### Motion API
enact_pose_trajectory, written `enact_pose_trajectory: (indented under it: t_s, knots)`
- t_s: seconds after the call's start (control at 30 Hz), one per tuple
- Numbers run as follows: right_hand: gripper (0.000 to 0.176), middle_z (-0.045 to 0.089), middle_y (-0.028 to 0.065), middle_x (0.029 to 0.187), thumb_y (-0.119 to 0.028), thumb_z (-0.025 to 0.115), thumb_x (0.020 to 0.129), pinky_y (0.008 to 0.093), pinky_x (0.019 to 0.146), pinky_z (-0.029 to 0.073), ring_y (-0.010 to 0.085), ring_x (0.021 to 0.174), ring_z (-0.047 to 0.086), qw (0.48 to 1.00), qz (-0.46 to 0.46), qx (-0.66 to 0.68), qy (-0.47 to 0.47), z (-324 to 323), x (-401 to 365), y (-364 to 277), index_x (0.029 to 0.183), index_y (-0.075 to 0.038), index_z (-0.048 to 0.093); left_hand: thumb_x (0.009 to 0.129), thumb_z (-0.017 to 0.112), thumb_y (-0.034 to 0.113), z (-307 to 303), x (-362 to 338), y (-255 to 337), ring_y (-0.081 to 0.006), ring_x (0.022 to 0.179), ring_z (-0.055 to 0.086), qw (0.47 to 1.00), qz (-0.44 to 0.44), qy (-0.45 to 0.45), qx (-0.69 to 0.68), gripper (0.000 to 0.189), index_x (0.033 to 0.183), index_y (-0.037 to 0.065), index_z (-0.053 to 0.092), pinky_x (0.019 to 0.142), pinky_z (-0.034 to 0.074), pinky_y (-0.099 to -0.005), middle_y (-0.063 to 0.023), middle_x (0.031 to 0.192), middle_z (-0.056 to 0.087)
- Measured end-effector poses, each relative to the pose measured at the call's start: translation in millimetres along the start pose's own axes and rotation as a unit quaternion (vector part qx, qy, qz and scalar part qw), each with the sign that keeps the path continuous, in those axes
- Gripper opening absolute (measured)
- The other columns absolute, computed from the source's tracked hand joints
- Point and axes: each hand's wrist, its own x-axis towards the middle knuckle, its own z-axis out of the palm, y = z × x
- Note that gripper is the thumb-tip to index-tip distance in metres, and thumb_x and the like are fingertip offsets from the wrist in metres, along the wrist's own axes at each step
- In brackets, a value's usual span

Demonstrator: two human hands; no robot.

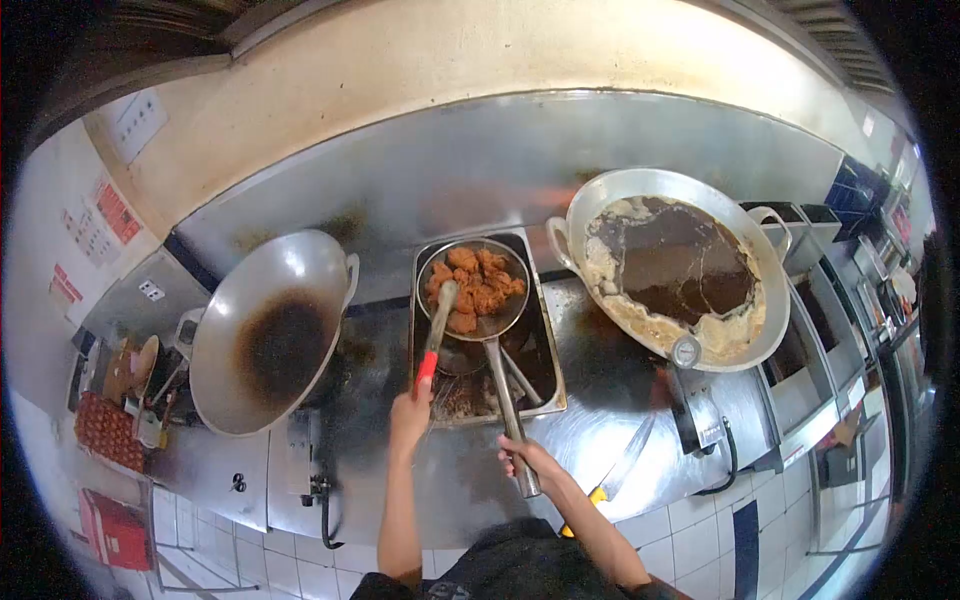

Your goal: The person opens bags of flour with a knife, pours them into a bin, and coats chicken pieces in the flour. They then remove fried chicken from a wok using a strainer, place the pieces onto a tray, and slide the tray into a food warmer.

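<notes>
Fried brown pieces lie in a round long-handled strainer, which is over a rectangular metal tray. My right hand is wrapped round the strainer's handle near its lower end. My left hand grips tongs by their red part, and their far end reaches the left side of the fried pieces. Another metal handle lies in the tray, partly under the strainer.
A large wok of dark, foamy oil stands at the right. At the left is a wok with a dark bottom. A knife with a yellow handle lies on the steel counter. Egg trays are at the far left.
</notes>
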Motion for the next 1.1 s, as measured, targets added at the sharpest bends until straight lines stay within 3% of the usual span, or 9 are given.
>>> enact_pose_trajectory:
  t_s: [0.17, 0.23, 0.4, 0.47, 0.63, 0.73, 0.9, 0.97, 1.1]
  knots:
    - [0.025, 0.055, 0.0031, 0.065, -0.032, 0.062, 0.092, 0.0267, 0.042, 0.041, 0.0113, 0.047, 0.047, 0.999, 0.011, 0.04, -0.021, 23.0, 2.9, 20.9, 0.088, -0.01, 0.05, 0.092, 0.046, 0.057, -5.6, 16.7, 24.2, -0.0354, 0.066, 0.061, 0.993, -0.068, -0.02, -0.092, 0.064, 0.08, -0.003, 0.064, 0.064, 0.045, -0.0435, -0.0178, 0.063, 0.06]
    - [0.029, 0.057, 0.0037, 0.07, -0.036, 0.06, 0.093, 0.0278, 0.045, 0.044, 0.0127, 0.051, 0.052, 0.999, 0.013, 0.035, 0.001, 20.4, -6.3, 18.5, 0.095, -0.009, 0.05, 0.092, 0.048, 0.055, -16.2, -3.0, 17.2, -0.0377, 0.066, 0.06, 0.994, 0.087, 0.06, 0.025, 0.061, 0.08, -0.003, 0.063, 0.064, 0.045, -0.0443, -0.0207, 0.063, 0.058]
    - [0.057, 0.061, 0.0099, 0.1, -0.048, 0.053, 0.093, 0.0335, 0.063, 0.055, 0.0186, 0.077, 0.064, 0.999, -0.013, -0.012, -0.048, 2.7, -34.2, 21.8, 0.13, -0.007, 0.038, 0.089, 0.052, 0.056, -59.9, -96.2, 57.6, -0.044, 0.082, 0.062, 0.987, 0.07, -0.044, 0.138, 0.059, 0.085, -0.001, 0.066, 0.07, 0.046, -0.0474, -0.0278, 0.079, 0.062]
    - [0.061, 0.06, 0.0116, 0.105, -0.051, 0.051, 0.093, 0.0352, 0.068, 0.055, 0.02, 0.083, 0.063, 0.998, -0.029, -0.01, -0.062, -13.1, -43.0, 30.4, 0.133, -0.007, 0.036, 0.086, 0.055, 0.057, -72.3, -123.0, 92.6, -0.0438, 0.084, 0.063, 0.955, 0.083, -0.134, 0.251, 0.059, 0.087, 0.0, 0.068, 0.073, 0.048, -0.0484, -0.0271, 0.082, 0.064]
    - [0.066, 0.058, 0.0162, 0.114, -0.057, 0.041, 0.095, 0.0401, 0.083, 0.052, 0.0223, 0.099, 0.06, 0.995, -0.067, -0.057, -0.044, -62.8, -110.5, 46.4, 0.138, -0.007, 0.036, 0.083, 0.054, 0.063, -53.0, -153.3, 132.9, -0.0428, 0.074, 0.064, 0.912, 0.16, -0.116, 0.36, 0.069, 0.078, -0.004, 0.067, 0.069, 0.05, -0.0488, -0.0268, 0.073, 0.063]
    - [0.055, 0.06, 0.0162, 0.114, -0.045, 0.048, 0.096, 0.0385, 0.083, 0.052, 0.0223, 0.096, 0.062, 0.993, -0.086, -0.073, 0.024, -117.8, -167.3, 62.4, 0.133, -0.005, 0.041, 0.083, 0.053, 0.064, -39.5, -167.3, 174.9, -0.043, 0.075, 0.065, 0.858, 0.223, -0.084, 0.454, 0.074, 0.077, -0.008, 0.067, 0.069, 0.052, -0.0496, -0.0284, 0.076, 0.064]
    - [0.036, 0.064, 0.0125, 0.102, -0.031, 0.052, 0.096, 0.0333, 0.072, 0.054, 0.0185, 0.086, 0.064, 0.978, -0.176, 0.002, 0.116, -206.5, -278.8, 94.5, 0.12, -0.004, 0.05, 0.079, 0.055, 0.066, -14.8, -148.8, 210.8, -0.0418, 0.092, 0.064, 0.826, 0.139, -0.122, 0.532, 0.073, 0.088, -0.006, 0.069, 0.082, 0.051, -0.0474, -0.027, 0.092, 0.066]
    - [0.033, 0.065, 0.0124, 0.101, -0.03, 0.053, 0.096, 0.0342, 0.071, 0.055, 0.0189, 0.085, 0.065, 0.97, -0.181, 0.041, 0.16, -243.3, -307.1, 109.7, 0.117, -0.005, 0.052, 0.082, 0.055, 0.059, -9.9, -130.8, 214.3, -0.0308, 0.071, 0.068, 0.866, 0.069, -0.174, 0.463, 0.067, 0.08, -0.006, 0.069, 0.066, 0.052, -0.0427, -0.0207, 0.077, 0.068]
    - [0.031, 0.065, 0.0123, 0.098, -0.032, 0.056, 0.094, 0.036, 0.073, 0.055, 0.0216, 0.082, 0.065, 0.959, -0.2, 0.079, 0.186, -282.7, -351.2, 116.2, 0.112, -0.007, 0.055, 0.086, 0.052, 0.055, 30.4, -118.4, 216.8, -0.0241, 0.064, 0.067, 0.884, -0.024, -0.233, 0.404, 0.063, 0.079, -0.006, 0.07, 0.056, 0.049, -0.0405, -0.0181, 0.073, 0.068]
